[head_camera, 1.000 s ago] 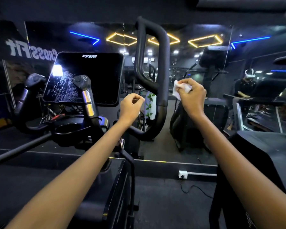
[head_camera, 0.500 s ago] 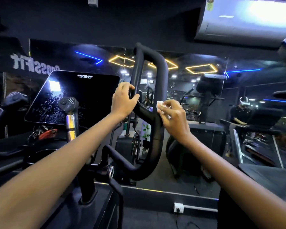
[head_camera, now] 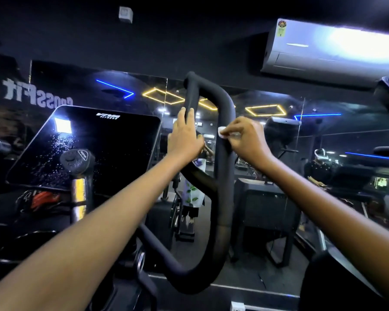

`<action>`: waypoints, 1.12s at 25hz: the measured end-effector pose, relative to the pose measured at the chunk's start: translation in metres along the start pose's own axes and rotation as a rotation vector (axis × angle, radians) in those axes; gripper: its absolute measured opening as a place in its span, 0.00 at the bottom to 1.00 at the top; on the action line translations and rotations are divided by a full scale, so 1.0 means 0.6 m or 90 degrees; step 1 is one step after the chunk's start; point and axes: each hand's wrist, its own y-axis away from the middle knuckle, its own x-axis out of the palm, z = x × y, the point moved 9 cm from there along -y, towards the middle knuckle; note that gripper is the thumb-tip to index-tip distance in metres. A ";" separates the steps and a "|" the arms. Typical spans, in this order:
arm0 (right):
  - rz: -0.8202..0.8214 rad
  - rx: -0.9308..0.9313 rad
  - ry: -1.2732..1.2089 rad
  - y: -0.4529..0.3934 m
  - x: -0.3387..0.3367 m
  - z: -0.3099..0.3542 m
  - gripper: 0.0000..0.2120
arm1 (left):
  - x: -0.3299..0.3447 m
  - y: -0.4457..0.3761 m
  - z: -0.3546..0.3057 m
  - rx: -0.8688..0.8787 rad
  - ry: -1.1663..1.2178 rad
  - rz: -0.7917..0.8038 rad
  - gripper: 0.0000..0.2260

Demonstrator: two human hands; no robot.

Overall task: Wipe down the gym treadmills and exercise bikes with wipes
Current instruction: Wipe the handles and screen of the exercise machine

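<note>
Right fingers [head_camera: 228,132] are curled and pinch a small white wipe [head_camera: 222,132], pressing it against the outer tube of the black loop handlebar [head_camera: 221,176], on its upper stretch just below the top bend. The right hand [head_camera: 245,142] sits to the right of that tube, wrist bent inward. Left fingers [head_camera: 188,115] lie nearly straight up the inner tube of the handlebar, thumb wrapped round its far side, so the left hand [head_camera: 184,138] grips and steadies the bar, level with the wipe. Judged step: wiping the handlebar of an exercise machine, with only the upper section under the wipe. The next move would call for drawing the wipe along the tube with steady pressure, down toward the lower bend, while the left hand holds the bar firm; the wipe is mostly hidden in the fingers, so its condition cannot be told. The handlebar looks matt black and foam-like, with a seam low on the outer tube. Left of the handlebar stands the console screen [head_camera: 88,149], glossy black and speckled with droplets, seemingly not yet wiped dry
</note>
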 end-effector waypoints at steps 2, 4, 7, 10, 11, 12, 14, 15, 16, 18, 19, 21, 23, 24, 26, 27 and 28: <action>0.013 0.023 0.039 -0.072 0.013 -0.026 0.05 | 0.000 0.003 0.003 -0.001 -0.005 -0.006 0.32; 0.060 0.045 0.096 -0.137 0.037 -0.049 0.06 | -0.002 0.006 0.009 -0.009 0.012 -0.010 0.33; 0.111 0.030 0.172 -0.217 0.074 -0.058 0.07 | -0.004 0.009 0.014 -0.033 0.053 -0.018 0.33; 0.140 -0.021 0.173 -0.269 0.122 -0.016 0.12 | -0.002 0.007 0.026 -0.056 0.095 -0.021 0.33; 0.151 -0.028 0.149 -0.282 0.135 -0.001 0.13 | -0.001 0.007 0.028 -0.053 0.103 -0.020 0.34; 0.169 -0.038 0.139 -0.291 0.146 0.009 0.13 | 0.000 0.006 0.029 -0.048 0.108 -0.021 0.34; 0.223 -0.079 0.185 -0.294 0.156 0.015 0.10 | 0.002 0.006 0.030 -0.046 0.115 -0.017 0.34; 0.252 -0.104 0.224 -0.288 0.151 0.010 0.10 | 0.005 0.005 0.031 -0.049 0.115 -0.013 0.34; 0.278 -0.123 0.262 -0.277 0.138 0.000 0.10 | 0.006 0.004 0.031 -0.053 0.115 -0.008 0.34; 0.317 -0.137 0.286 -0.244 0.100 -0.020 0.09 | 0.007 0.004 0.030 -0.057 0.116 -0.002 0.35; 0.332 -0.128 0.292 -0.227 0.083 -0.027 0.09 | 0.008 0.003 0.030 -0.054 0.117 -0.002 0.35; 0.347 -0.090 0.317 -0.218 0.074 -0.034 0.07 | 0.009 0.001 0.031 -0.049 0.123 -0.003 0.35; 0.332 -0.083 0.325 -0.240 0.095 -0.023 0.07 | 0.008 0.002 0.032 -0.052 0.130 -0.001 0.35; 0.314 -0.086 0.324 -0.252 0.107 -0.014 0.08 | 0.006 0.003 0.030 -0.052 0.128 0.000 0.35; 0.272 -0.084 0.309 -0.264 0.118 -0.004 0.09 | 0.004 0.005 0.028 -0.052 0.120 -0.002 0.34; 0.272 -0.087 0.305 -0.258 0.119 -0.006 0.09 | 0.003 0.006 0.027 -0.053 0.118 -0.002 0.34; 0.285 -0.102 0.305 -0.242 0.118 -0.009 0.09 | 0.002 0.007 0.027 -0.055 0.121 0.000 0.35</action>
